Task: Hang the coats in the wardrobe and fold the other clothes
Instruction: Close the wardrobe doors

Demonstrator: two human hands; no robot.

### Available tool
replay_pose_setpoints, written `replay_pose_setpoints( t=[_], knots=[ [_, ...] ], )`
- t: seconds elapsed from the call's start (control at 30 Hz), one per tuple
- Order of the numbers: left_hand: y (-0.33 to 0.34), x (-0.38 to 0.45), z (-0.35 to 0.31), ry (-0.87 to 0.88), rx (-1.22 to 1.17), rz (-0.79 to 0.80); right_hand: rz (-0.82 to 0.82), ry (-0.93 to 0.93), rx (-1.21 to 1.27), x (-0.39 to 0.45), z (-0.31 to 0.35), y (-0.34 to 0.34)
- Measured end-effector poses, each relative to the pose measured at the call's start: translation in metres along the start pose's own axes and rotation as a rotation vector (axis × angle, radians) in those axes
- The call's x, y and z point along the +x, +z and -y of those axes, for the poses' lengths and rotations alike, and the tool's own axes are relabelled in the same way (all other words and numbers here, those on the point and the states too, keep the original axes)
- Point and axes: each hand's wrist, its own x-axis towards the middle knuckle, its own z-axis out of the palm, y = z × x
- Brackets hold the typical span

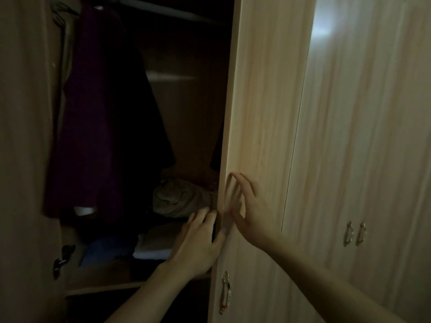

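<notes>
The wardrobe stands open and dark inside. A dark purple coat (93,117) hangs from the rail (168,10) at the left. My left hand (198,243) grips the edge of the light wooden door (261,113), fingers behind the edge and thumb on its front. My right hand (245,206) touches the door's front face with straight, spread fingers, just right of the edge. On the shelf (102,287) inside lie a crumpled grey-green garment (184,199) and folded clothes (154,245), white and blue.
The left door (25,159) stands open at the left with a dark hinge (61,259). A metal handle (225,292) hangs low on the door I hold. Closed doors with two handles (354,233) fill the right side.
</notes>
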Motion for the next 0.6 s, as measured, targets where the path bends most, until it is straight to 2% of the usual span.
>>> replay_pose_setpoints(
  t=[0.37,0.6],
  knots=[
    [0.001,0.029,0.038,-0.126,0.118,0.016,0.001,-0.013,-0.360,0.051,-0.027,0.054],
    [0.009,0.058,0.077,-0.160,0.158,0.014,0.003,-0.055,-0.377,0.080,-0.049,0.099]
  ],
)
